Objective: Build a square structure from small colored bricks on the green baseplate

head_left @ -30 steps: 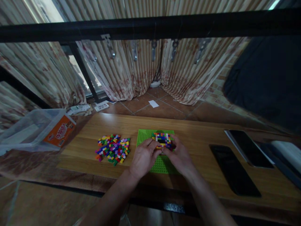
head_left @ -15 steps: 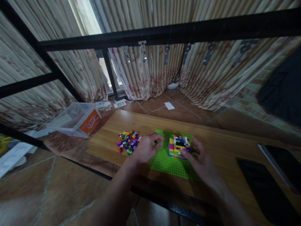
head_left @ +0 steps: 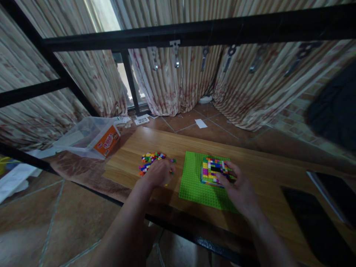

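"Where's the left hand (head_left: 157,173)?"

"Palm down on the near edge of the pile of small coloured bricks (head_left: 148,160), on the wooden tabletop (head_left: 172,142) just left of the green baseplate (head_left: 193,183). The fingers are curled under. I can't tell if they've got a brick."

"And the right hand (head_left: 239,188)?"

"It's on the brick frame (head_left: 213,170), that many-coloured square with the dark hollow in the middle. It sits on the right half of the baseplate, and the fingers are closed round its near right corner."

"Anything else about?"

"A clear plastic tub (head_left: 83,135) with an orange label, lying off the table's far left corner. There's also a dark tablet (head_left: 314,222) flat on the table, well to the right."
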`<move>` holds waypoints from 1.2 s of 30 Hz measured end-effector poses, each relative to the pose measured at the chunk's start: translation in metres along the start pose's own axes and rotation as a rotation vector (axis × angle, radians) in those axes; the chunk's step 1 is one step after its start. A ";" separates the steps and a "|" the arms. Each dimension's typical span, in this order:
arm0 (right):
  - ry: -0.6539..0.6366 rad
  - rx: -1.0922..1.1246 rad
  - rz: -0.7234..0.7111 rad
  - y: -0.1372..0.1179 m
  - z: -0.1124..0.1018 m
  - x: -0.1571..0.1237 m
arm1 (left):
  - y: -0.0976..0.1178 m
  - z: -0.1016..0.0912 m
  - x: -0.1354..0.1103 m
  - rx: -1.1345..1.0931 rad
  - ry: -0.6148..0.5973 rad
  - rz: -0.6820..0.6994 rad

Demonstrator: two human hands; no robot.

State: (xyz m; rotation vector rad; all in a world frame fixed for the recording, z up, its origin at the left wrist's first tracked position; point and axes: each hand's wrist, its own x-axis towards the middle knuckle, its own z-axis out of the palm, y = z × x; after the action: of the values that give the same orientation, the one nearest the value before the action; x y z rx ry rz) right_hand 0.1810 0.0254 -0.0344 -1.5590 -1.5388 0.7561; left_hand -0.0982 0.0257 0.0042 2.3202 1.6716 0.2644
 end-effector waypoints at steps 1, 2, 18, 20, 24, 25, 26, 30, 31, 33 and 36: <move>-0.002 0.010 0.007 0.000 0.000 0.000 | 0.001 -0.001 0.000 0.003 0.006 0.001; 0.001 0.025 0.015 -0.001 -0.001 0.000 | 0.001 -0.001 0.000 0.000 0.019 0.006; 0.049 0.162 0.083 -0.010 -0.002 0.002 | 0.068 0.016 0.015 -0.640 0.166 0.161; 0.027 0.154 0.069 -0.008 -0.002 0.002 | 0.074 0.020 0.016 -0.633 0.197 0.160; 0.005 0.142 0.052 -0.005 -0.002 0.004 | 0.077 0.028 0.019 -0.592 0.256 0.179; 0.010 0.139 0.047 -0.004 -0.002 0.004 | 0.078 0.031 0.019 -0.592 0.270 0.185; 0.018 0.135 0.043 -0.003 -0.002 0.004 | 0.079 0.033 0.020 -0.602 0.288 0.186; 0.016 0.150 0.044 0.000 -0.001 0.006 | 0.087 0.048 0.023 -0.686 0.381 0.137; 0.010 0.156 0.043 0.000 -0.001 0.006 | 0.089 0.052 0.024 -0.704 0.402 0.120; 0.009 0.168 0.044 0.001 0.001 0.006 | 0.092 0.059 0.026 -0.734 0.442 0.092; 0.013 0.187 0.047 0.001 0.002 0.006 | 0.093 0.064 0.028 -0.755 0.484 0.056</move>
State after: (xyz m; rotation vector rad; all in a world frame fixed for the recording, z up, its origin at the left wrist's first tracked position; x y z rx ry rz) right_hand 0.1805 0.0315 -0.0358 -1.4627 -1.3843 0.8876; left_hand 0.0131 0.0171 -0.0274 1.7897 1.3328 1.2999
